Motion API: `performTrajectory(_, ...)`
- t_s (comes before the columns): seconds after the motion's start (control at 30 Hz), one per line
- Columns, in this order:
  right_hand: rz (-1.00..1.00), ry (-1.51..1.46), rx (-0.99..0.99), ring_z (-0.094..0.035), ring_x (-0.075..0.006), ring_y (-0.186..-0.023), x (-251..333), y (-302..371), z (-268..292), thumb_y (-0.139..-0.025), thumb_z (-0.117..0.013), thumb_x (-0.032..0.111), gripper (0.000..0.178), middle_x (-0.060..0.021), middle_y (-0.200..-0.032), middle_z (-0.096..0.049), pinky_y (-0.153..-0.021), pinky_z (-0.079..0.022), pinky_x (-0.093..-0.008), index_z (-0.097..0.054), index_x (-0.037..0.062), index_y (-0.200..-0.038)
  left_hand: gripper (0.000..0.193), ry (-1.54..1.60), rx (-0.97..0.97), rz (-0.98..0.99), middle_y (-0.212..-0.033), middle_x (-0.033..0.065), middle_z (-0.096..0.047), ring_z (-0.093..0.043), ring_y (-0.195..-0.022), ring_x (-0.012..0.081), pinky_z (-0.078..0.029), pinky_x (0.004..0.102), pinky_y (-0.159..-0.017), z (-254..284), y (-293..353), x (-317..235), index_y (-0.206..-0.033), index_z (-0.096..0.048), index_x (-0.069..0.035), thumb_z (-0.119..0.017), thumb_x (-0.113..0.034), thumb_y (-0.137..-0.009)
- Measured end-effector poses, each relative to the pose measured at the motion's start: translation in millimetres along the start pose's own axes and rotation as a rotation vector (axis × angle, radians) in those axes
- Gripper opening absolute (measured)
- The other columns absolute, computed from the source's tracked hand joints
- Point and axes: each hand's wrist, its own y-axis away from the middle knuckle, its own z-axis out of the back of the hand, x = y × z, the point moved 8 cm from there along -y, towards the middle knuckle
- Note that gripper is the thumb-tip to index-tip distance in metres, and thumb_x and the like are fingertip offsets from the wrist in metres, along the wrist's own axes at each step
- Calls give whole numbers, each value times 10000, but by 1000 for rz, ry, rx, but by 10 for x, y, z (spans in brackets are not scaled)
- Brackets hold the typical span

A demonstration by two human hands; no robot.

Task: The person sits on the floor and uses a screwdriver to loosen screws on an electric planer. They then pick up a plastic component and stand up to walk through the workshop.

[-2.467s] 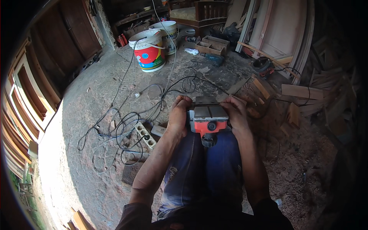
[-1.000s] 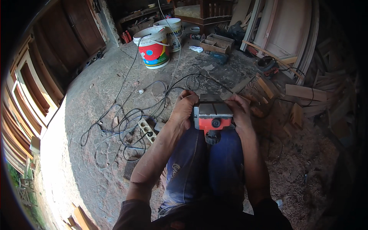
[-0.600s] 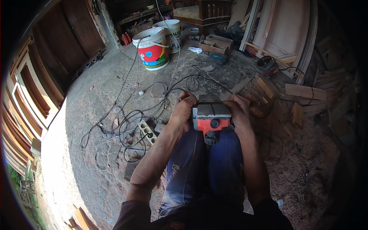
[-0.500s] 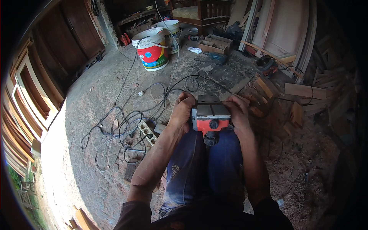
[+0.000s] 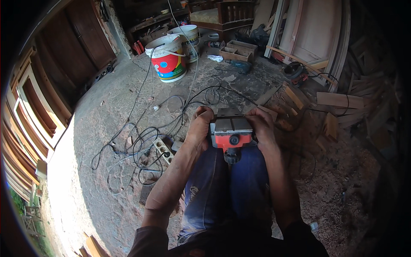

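Between my hands, above my knees, is a red and grey electric planer [image 5: 233, 140] with a black knob [image 5: 232, 156] hanging at its near end. It lies upside down, its flat metal sole [image 5: 233, 124] facing up. My left hand [image 5: 200, 127] is closed against the planer's left side, with the fingers curled at its far end. My right hand [image 5: 262, 129] grips the right side in the same way. The planer itself hides part of the fingers of both hands. My legs in blue trousers [image 5: 209, 188] are close together below it.
Tangled cables [image 5: 141, 137] and a white power strip [image 5: 163, 150] lie on the floor to the left. Two buckets, one red and white [image 5: 168, 64], stand ahead near a wooden box [image 5: 235, 53] and a drill [image 5: 239, 65]. Wood offcuts [image 5: 340, 100] and shavings [image 5: 334, 201] cover the right side.
The planer and both hands have moved very slightly left in the picture, and the view has shifted a little. My grip looks the same.
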Motion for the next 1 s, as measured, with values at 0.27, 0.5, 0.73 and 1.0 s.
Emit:
performTrajectory(0.27, -12, 4, 2, -545, -50, -687, -32, 0, -4, -863, -600, 78, 69, -7, -754, -608, -617, -416, -212, -630, 21, -838, 44, -6, 1, 4, -768, -5, -459, -428, -714, 112, -371, 277, -664, 3, -9, 5, -838, -512, -112, -518, -76, -813)
performTrajectory(0.5, 52, -17, -5, -557, -69, -582, -56, -37, 33, -885, -613, 74, 82, -25, -701, -617, -529, -425, -228, -624, 10, -834, 51, 12, 5, 2, -772, 1, -464, -435, -716, 114, -382, 283, -657, -8, -4, 1, -857, -516, -99, -524, -76, -811)
performTrajectory(0.73, 68, -2, 1, -551, -62, -587, -32, -34, 26, -874, -617, 69, 82, -16, -694, -612, -538, -422, -225, -623, 10, -817, 54, 17, 10, 9, -775, 1, -467, -439, -719, 115, -383, 284, -654, 8, -33, 25, -857, -520, -98, -525, -77, -807)
performTrajectory(1.0, 70, -13, -6, -555, -64, -594, -54, -39, 33, -872, -607, 62, 78, -21, -692, -609, -539, -425, -225, -618, 4, -820, 43, -9, 4, -17, -778, 1, -471, -440, -732, 116, -380, 290, -674, 10, -17, -3, -849, -525, -96, -528, -88, -806)
